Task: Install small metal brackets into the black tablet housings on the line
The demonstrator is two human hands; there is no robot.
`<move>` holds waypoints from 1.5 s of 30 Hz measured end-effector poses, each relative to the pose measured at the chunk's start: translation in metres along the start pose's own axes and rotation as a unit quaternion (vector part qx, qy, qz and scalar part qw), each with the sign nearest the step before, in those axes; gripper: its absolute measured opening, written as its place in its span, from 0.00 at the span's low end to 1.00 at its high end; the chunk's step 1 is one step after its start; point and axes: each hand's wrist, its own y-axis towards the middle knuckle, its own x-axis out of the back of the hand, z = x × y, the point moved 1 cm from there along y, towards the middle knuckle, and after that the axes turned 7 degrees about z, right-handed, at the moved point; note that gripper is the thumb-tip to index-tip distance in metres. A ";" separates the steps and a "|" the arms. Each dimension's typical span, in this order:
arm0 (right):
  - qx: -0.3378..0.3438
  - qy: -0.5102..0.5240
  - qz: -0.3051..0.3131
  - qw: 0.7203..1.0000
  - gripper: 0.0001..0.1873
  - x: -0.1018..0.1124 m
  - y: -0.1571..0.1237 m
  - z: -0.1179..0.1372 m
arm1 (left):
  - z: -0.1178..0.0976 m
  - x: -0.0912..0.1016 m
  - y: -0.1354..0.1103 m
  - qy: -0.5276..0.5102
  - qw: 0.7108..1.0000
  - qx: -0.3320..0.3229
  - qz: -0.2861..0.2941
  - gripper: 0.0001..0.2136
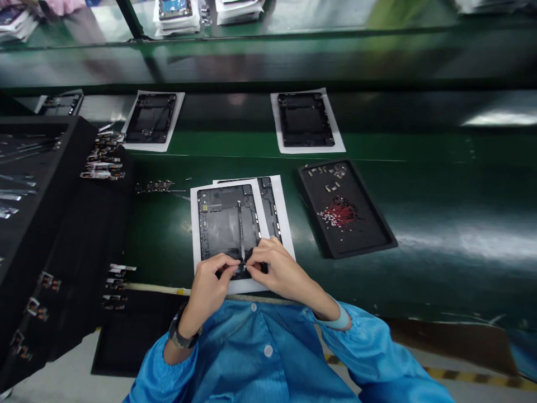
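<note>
A dark tablet chassis (pixel 226 221) lies on a white sheet (pixel 194 224) at the near edge of the green bench. A thin flat cable (pixel 240 224) runs down its middle to the lower edge. My left hand (pixel 210 285) and my right hand (pixel 279 266) meet at that lower edge, fingertips pinched together on the cable's small end connector (pixel 243 267). A second chassis (pixel 271 204) on its own sheet sticks out from under the first, on the right. My sleeves are blue, and a watch sits on my left wrist.
A black tray (pixel 377 238) with small red parts (pixel 338 212) lies to the right. Two more chassis on sheets (pixel 151 117) (pixel 305 119) rest on the green belt beyond. Black racks with flex strips (pixel 103 162) stand at the left. Loose small parts (pixel 157 186) lie nearby.
</note>
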 end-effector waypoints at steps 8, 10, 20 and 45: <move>-0.003 0.021 0.013 1.000 0.10 0.001 -0.003 -0.002 | -0.002 -0.001 0.000 0.004 1.000 -0.012 -0.006 0.08; -0.006 0.037 0.020 0.999 0.09 0.004 -0.004 -0.003 | -0.001 0.000 0.001 -0.012 1.000 -0.008 0.000 0.08; -0.011 0.122 0.071 0.990 0.05 0.010 0.001 -0.015 | 0.003 0.007 0.009 -0.135 0.988 0.034 0.067 0.06; 0.022 0.128 0.092 0.987 0.05 0.016 0.003 -0.017 | -0.003 0.005 -0.001 0.006 1.000 -0.013 0.028 0.07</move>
